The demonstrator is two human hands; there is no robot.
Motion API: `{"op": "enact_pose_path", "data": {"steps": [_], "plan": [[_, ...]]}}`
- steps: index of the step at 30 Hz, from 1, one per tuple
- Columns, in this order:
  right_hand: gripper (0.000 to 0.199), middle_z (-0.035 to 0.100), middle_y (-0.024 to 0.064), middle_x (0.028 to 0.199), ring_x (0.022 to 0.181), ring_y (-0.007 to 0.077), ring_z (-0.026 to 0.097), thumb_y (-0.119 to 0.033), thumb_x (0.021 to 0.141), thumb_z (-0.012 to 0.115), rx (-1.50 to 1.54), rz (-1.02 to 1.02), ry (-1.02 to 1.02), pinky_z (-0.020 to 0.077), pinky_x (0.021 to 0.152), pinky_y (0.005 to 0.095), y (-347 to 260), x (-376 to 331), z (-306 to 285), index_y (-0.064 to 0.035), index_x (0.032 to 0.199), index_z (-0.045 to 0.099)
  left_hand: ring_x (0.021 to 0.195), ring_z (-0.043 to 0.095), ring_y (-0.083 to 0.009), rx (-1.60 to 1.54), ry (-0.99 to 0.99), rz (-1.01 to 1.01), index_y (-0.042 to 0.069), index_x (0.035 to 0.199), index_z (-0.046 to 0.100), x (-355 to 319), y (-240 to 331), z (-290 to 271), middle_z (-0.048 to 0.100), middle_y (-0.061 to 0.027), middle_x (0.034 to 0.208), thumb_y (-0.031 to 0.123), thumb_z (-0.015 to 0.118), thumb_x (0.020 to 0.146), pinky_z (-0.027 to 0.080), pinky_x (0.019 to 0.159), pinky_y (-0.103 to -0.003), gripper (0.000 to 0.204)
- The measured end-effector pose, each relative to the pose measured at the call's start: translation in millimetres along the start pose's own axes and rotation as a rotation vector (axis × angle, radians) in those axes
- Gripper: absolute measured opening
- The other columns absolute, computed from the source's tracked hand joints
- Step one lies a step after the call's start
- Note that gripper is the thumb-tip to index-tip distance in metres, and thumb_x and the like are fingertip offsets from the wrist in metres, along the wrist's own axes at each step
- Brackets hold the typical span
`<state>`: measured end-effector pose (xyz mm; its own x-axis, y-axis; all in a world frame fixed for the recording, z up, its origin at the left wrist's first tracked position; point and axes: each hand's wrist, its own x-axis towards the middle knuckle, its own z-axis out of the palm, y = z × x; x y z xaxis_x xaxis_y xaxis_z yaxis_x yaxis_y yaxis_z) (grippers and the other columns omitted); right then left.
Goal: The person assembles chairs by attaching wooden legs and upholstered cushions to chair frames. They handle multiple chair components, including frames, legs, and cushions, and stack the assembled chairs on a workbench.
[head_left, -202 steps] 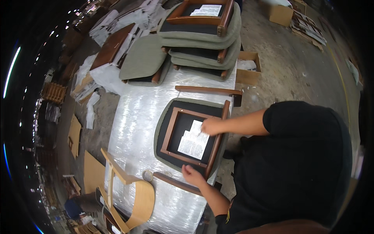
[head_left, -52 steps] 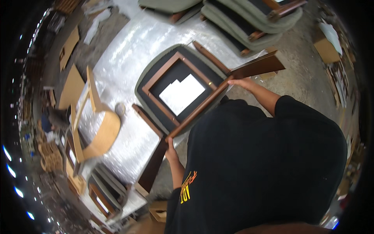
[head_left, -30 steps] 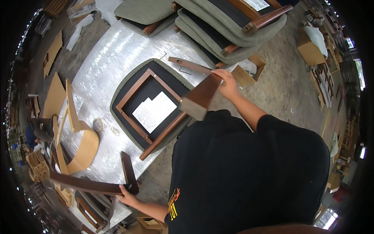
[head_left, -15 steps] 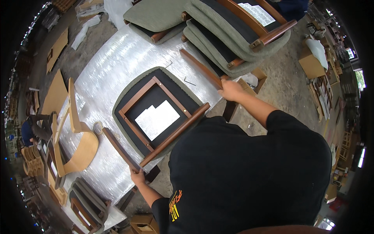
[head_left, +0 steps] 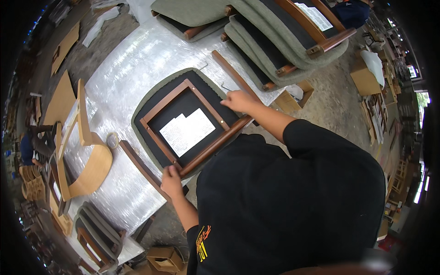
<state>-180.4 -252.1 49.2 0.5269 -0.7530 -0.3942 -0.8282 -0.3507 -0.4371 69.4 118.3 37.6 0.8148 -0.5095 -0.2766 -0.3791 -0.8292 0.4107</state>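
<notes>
An upturned chair seat, grey-green fabric with a dark underside, lies on the plastic-covered table. Screwed to it is a brown wooden frame around a white label, with a rounded rail along its near side. My left hand is closed at the seat's near left corner, by the rail's end. On the right edge my right hand has its fingers curled against the fabric. Wooden bars flank the seat: a left one beside my left hand and a right one partly behind my right hand.
Stacked upholstered seats stand at the far right. A bent pale-wood chair frame and a tape roll lie left. A hex key is beside the right bar. Open cartons sit beyond the table; another person is far left.
Both hands have let go of the wooden bars and moved inward to the seat's edges. The bars still lie at either side. The whole view has shifted slightly.
</notes>
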Motion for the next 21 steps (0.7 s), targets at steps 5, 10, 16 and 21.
{"op": "enact_pose_path", "data": {"steps": [5, 10, 16, 21], "plan": [[0.057, 0.073, 0.0258, 0.116, 0.11, 0.0406, 0.071, -0.048, 0.092, 0.072, -0.103, -0.023, -0.15, 0.0565, 0.095, 0.0486, -73.1, 2.8, 26.6, 0.0026, 0.119, 0.067, 0.097, 0.072, -0.0423, 0.186, -0.151, -0.001, 0.01, 0.105, 0.08, 12.2, 1.7, -10.5, 0.076, -0.0216, 0.102, 0.055, 0.057, 0.102, 0.054, 0.082, -0.053, 0.05], [0.051, 0.073, 0.0273, 0.114, 0.11, 0.0402, 0.071, -0.041, 0.096, 0.068, -0.101, 0.023, -0.218, 0.0568, 0.095, 0.0481, -84.2, 8.2, 20.3, 0.0038, 0.12, 0.066, 0.093, 0.072, -0.0432, 0.043, -0.124, 0.013, 0.003, 0.099, 0.076, 53.1, -12.6, 2.9, 0.074, -0.0245, 0.092, 0.05, 0.062, 0.101, 0.055, 0.084, -0.051, 0.049], [0.049, 0.065, 0.0205, 0.112, 0.106, 0.0426, 0.064, -0.034, 0.086, 0.078, -0.073, -0.35, 0.309, 0.0511, 0.091, 0.0524, -85.5, -50.5, 36.7, -0.0028, 0.119, 0.059, 0.096, 0.072, -0.0414, -0.136, 0.145, 0.02, -0.004, 0.105, 0.072, 95.8, -57.8, 13.0, 0.074, -0.0248, 0.102, 0.041, 0.075, 0.094, 0.056, 0.086, -0.048, 0.046], [0.053, 0.065, 0.0105, 0.125, 0.122, 0.0325, 0.062, -0.046, 0.084, 0.079, -0.329, -0.601, -0.255, 0.0446, 0.098, 0.0537, -86.6, -107.1, 85.7, -0.014, 0.124, 0.068, 0.111, 0.063, -0.035, -0.581, -0.287, -0.369, -0.007, 0.127, 0.058, 90.3, -100.3, 31.3, 0.064, -0.0266, 0.128, 0.033, 0.086, 0.088, 0.053, 0.095, -0.046, 0.063]]}}
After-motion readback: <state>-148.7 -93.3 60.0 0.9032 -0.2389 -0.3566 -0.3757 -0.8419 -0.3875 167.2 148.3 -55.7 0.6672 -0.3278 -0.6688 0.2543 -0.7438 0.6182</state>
